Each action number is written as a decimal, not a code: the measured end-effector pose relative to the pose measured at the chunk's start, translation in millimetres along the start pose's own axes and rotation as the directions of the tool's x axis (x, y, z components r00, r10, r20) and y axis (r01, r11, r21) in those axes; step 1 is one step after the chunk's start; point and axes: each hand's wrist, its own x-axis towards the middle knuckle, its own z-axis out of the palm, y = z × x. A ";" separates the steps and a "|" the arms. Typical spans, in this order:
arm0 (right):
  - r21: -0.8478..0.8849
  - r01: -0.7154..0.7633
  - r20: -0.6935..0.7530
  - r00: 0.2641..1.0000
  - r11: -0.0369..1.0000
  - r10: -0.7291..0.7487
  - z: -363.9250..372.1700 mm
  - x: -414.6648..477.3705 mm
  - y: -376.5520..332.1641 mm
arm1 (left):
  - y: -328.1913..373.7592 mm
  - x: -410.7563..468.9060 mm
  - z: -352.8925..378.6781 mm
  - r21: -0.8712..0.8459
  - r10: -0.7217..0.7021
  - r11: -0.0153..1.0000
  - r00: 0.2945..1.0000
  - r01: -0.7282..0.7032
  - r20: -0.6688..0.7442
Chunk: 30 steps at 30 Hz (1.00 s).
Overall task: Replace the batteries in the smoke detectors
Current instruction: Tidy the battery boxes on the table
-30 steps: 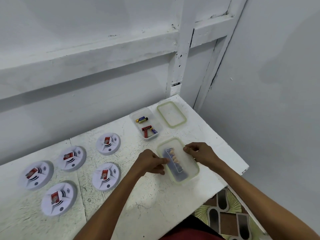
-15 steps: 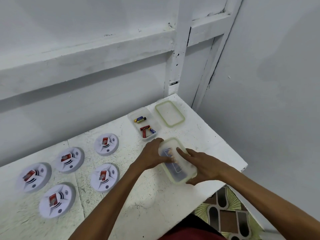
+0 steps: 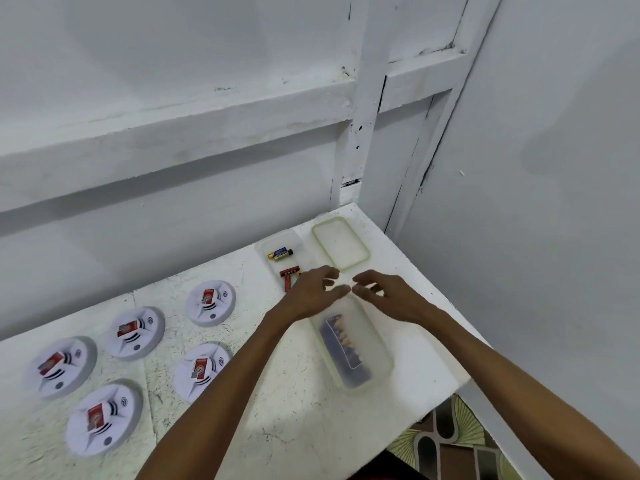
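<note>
Awaiting smoke detectors (image 3: 202, 371): five white discs are set out at 9 o'clock on the table (image 3: 270, 427), well apart from both hands. A red cell (image 3: 208, 295) is seen seated in the middle of each.
Lidded tub (image 3: 375, 360): it is placed at 3 o'clock, near the table's right edge. Its green-rimmed lid is on, and a dark pack of cells (image 3: 341, 344) is made out dimly through it.
Open tub (image 3: 273, 239): it is placed at 12 o'clock, just beyond the lidded tub. A yellow-and-blue cell (image 3: 280, 253) and loose red cells (image 3: 287, 277) are held in it.
Loose lid (image 3: 341, 242): it is laid flat at 1 o'clock, just beside the open tub.
Left hand (image 3: 311, 292): it is held over the far end of the lidded tub with fingers spread and lightly bent, and nothing is gripped.
Right hand (image 3: 391, 297): it is held opposite, spread in the same way, with its fingertips brought almost against the left's. Whether the tub's rim is touched cannot be told through the blur.
Progress: the task is judged to be at an early stage. The pack is sealed under its lid, so the fresh stock appears untouched. Whether the red cells in the detectors are old or new cannot be told. Left to do, most likely: the tub to be opened and all five detectors to be dealt with.
Surroundings: a white-painted wall (image 3: 173, 168) is seen behind, from 10 to 2 o'clock, and a patterned floor (image 3: 450, 441) at 5 o'clock.
</note>
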 end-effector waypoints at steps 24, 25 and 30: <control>0.515 -0.164 -0.309 0.880 0.841 0.361 -7.9 138.9 13.9 | 31.3 139.5 7.5 -0.488 -0.488 0.783 0.868 0.385 -0.099; 0.466 -0.124 -0.329 0.895 0.876 0.302 -7.2 138.0 6.1 | 34.7 136.6 0.2 -0.561 -0.498 0.733 0.865 0.385 -0.057; 0.170 0.097 -0.314 0.949 0.981 -0.040 5.2 123.8 -37.4 | 31.7 119.8 -45.2 -0.785 -0.441 0.561 0.897 0.263 -0.015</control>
